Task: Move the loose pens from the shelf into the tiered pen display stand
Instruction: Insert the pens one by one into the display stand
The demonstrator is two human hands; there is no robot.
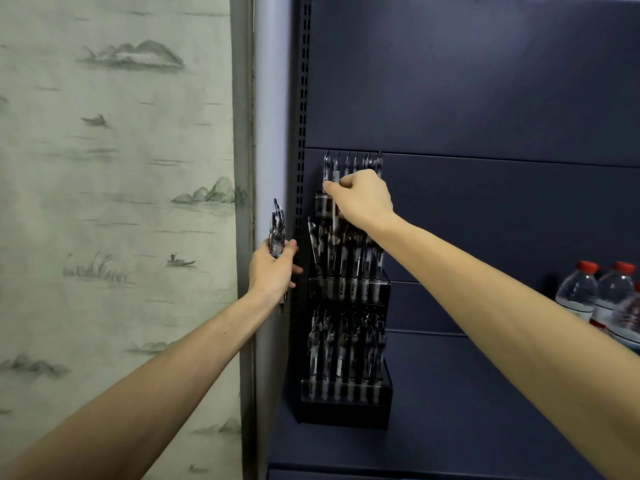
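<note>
Dark blue shelf unit (485, 98) fills the right side w/ slotted upright at its left edge; painted landscape wall panel (114, 168) on the left; water bottles (595, 292) w/ red caps sit far right on the shelf, well apart from the work.

Tiered pen display stand (346, 341) stands on the shelf against the back panel, black base, three tiers; bottom and middle tiers look packed w/ pens upright in slots; top tier has a row already in, approx. half hidden by the right hand.

Right hand (363, 199) is up at the top tier, fingers pinching a single pen (333, 209), which hangs near vertical over the leftmost slots; looks like it's being fed down into a slot, tho the tip is too blurred to say if it's seated.

Left hand (273, 271) waits just left of the stand, curled round a bundle of loose pens (277, 230), tops fanning out above the fist, tips poking out below.

Handling, as a judgement: pens are light, stiff, smooth clear plastic, so slippery in a bunch; clips can snag on neighbours; best to pinch one at mid-barrel, pull it straight from the bundle and drop it tip-first; keep the bundle squeezed low so none slide out.
</note>
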